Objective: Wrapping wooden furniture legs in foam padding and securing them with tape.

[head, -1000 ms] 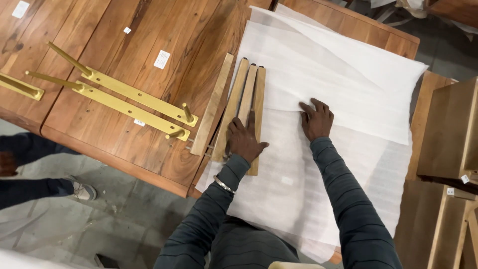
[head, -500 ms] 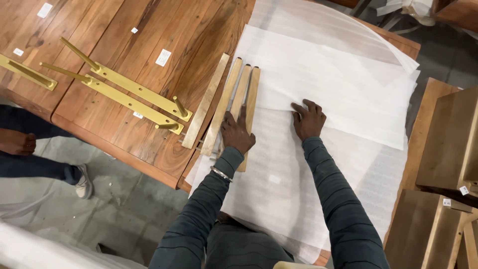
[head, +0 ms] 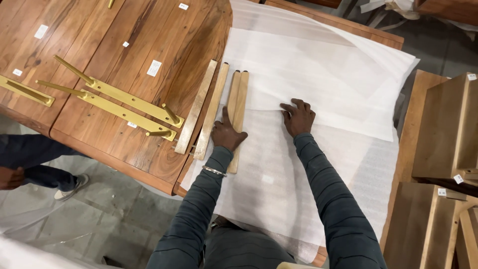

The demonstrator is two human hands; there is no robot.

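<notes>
- Since half a second ago both of my hands have slid a little up the sheet, and the wooden slats have come with the left one, while the brass brackets have not shifted on the tabletop.
- Closest to me, my two dark sleeves reach out over the white foam sheet point(head: 279, 199), which covers the table in front of me.
- My left hand point(head: 227, 133) lies flat on the near ends of the wooden slats point(head: 238, 99), fingers spread and pressing down, not curled round anything; a bracelet sits on that wrist.
- Those slats lie side by side along the left edge of the sheet, the two rightmost touching each other, the outer ones resting partly on the bare wood.
- My right hand point(head: 298, 117) rests just beside them on the foam, palm down, fingers open, at the edge of a folded upper layer point(head: 318, 74).
- To do this well, I judge I should keep the slats' ends level and packed tight under my left palm, and hold the foam taut with my right so it does not wrinkle or drag.
- Further left, long brass brackets point(head: 117, 99) lie on the wooden tabletop point(head: 99, 40), well apart from my hands, with small white labels scattered about.
- Off to the left edge, another person's leg and shoe point(head: 67, 184) stand on the floor; pale wooden furniture point(head: 443, 129) stands to the right.
</notes>
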